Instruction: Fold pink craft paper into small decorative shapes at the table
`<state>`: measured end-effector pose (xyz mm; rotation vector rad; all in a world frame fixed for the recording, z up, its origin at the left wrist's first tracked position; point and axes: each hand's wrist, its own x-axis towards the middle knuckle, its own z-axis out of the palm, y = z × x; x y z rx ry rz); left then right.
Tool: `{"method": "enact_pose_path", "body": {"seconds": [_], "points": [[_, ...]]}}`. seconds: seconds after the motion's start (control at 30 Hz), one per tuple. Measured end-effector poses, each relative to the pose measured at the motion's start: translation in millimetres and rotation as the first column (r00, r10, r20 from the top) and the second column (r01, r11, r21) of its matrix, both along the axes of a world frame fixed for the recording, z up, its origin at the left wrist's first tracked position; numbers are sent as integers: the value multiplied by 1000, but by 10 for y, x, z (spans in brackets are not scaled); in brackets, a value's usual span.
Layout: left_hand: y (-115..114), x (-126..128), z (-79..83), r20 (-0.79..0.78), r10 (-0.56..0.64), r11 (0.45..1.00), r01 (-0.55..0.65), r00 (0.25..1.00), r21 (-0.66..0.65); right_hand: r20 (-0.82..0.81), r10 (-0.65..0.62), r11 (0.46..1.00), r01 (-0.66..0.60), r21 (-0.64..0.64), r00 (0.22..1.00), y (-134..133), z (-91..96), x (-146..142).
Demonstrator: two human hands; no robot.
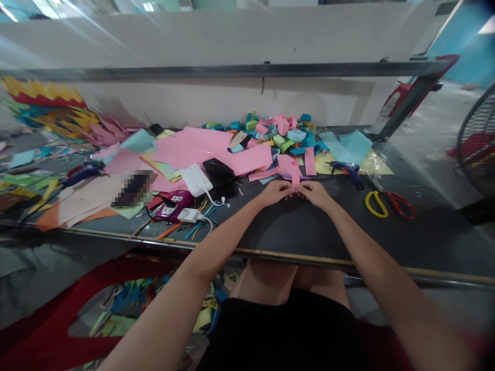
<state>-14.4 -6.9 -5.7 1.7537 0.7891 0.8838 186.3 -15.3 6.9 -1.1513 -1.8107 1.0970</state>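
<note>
Both my hands meet over the dark table, pinching a narrow pink paper strip (295, 174) that stands up between them. My left hand (277, 191) grips its lower end from the left, fingers closed. From the other side my right hand (314, 192) holds the same end between thumb and fingers. Just behind lie a pink paper piece (285, 164) and another short pink strip (310, 161). A blue glue gun (348, 170) rests to the right of my hands, and scissors (389, 202) with one yellow and one red handle lie nearer the edge.
A heap of small folded paper pieces (280, 129) sits against the back panel. Large pink sheets (193, 147) spread leftward. A white charger (196, 180), a purple power strip (174, 206) and cables lie at left. A fan (479, 139) stands at the right.
</note>
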Motion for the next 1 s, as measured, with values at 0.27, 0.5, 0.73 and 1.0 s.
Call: {"method": "enact_pose_path", "body": {"seconds": [0.27,0.5,0.73,1.0], "points": [[6,13,-16,0,27,999,-27,1000,-22,-17,-5,1000,5,-1,1000,-28,34,-7],[27,7,-54,-1,12,1000,-12,1000,2,-19,1,1000,-1,-6,1000,-15,11,1],[29,-1,-48,-45,34,999,-33,998,19,15,-10,1000,10,-9,1000,-12,9,2],[-12,-2,-9,-83,63,996,-58,994,60,70,1,1000,-2,13,998,-11,-9,1]]}}
